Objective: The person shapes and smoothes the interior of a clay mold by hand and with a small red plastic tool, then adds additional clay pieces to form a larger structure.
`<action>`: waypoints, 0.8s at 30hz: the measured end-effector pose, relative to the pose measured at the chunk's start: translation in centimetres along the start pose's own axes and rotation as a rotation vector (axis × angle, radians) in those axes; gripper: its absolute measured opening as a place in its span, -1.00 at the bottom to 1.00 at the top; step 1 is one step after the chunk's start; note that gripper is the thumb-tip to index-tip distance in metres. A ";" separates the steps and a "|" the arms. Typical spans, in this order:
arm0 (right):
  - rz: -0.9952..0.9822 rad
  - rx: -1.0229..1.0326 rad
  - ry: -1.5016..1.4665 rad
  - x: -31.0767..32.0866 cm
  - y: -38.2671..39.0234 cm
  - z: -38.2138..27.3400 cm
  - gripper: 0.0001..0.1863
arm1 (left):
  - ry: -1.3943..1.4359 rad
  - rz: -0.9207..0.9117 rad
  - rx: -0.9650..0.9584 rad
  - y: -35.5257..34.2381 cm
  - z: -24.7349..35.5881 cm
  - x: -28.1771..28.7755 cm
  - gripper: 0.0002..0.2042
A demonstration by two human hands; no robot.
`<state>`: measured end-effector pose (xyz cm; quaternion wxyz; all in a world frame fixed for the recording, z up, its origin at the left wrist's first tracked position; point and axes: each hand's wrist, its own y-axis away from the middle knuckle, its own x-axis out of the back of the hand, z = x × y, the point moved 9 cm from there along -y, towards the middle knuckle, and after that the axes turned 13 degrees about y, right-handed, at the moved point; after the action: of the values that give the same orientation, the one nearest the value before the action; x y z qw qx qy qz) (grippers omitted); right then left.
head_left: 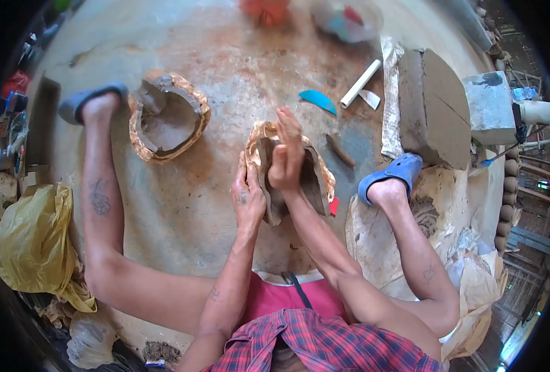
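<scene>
Between my legs stands a clay-lined mould point(317, 180) with a rough tan outer shell and grey clay walls inside. My left hand point(248, 197) grips its left side, fingers straight along the outer wall. Over its hollow is my right hand point(287, 152), held edge-on with the fingers stretched upward and nothing in it. Whether its lower edge touches the clay is hidden. Just right of the mould lie a brown curved stick point(340, 150) and a small red piece point(334, 206).
A second clay-lined mould point(204, 115) sits at the left. Farther right are a teal half-round scraper point(318, 101), a white tube point(360, 84) and a large grey clay block point(439, 108). A yellow plastic bag point(36, 239) lies left; a blurred red object point(265, 9) lies at the far edge.
</scene>
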<state>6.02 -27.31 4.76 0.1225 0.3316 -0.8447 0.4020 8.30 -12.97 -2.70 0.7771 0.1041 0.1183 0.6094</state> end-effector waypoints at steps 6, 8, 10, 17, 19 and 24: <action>0.027 -0.355 0.154 10.7 -2.5 1.5 -0.62 | 0.081 -0.014 -0.004 0.0 -1.1 2.4 -0.54; -0.141 -0.550 0.325 13.7 -1.0 5.6 -0.65 | 0.026 -0.053 -0.037 -0.6 -0.8 4.2 -0.55; -0.497 -0.623 0.591 15.2 1.8 8.4 -0.72 | -0.012 -0.112 -0.003 -0.6 0.2 5.3 -0.57; -0.713 -0.404 0.809 14.3 10.7 7.2 -0.63 | -0.008 -0.149 0.062 -1.3 0.4 6.0 -0.58; -0.742 -0.409 0.774 14.4 11.9 8.2 -0.61 | -0.013 -0.151 0.066 -1.4 0.3 6.1 -0.57; -0.760 -0.606 0.513 14.6 12.0 11.1 -0.73 | -0.007 -0.145 0.122 -2.1 -0.1 6.8 -0.54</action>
<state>-12.17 -37.01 -2.64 0.5510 0.4544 -0.6866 0.1359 11.71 -6.88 -3.85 0.8117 0.1444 0.1596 0.5430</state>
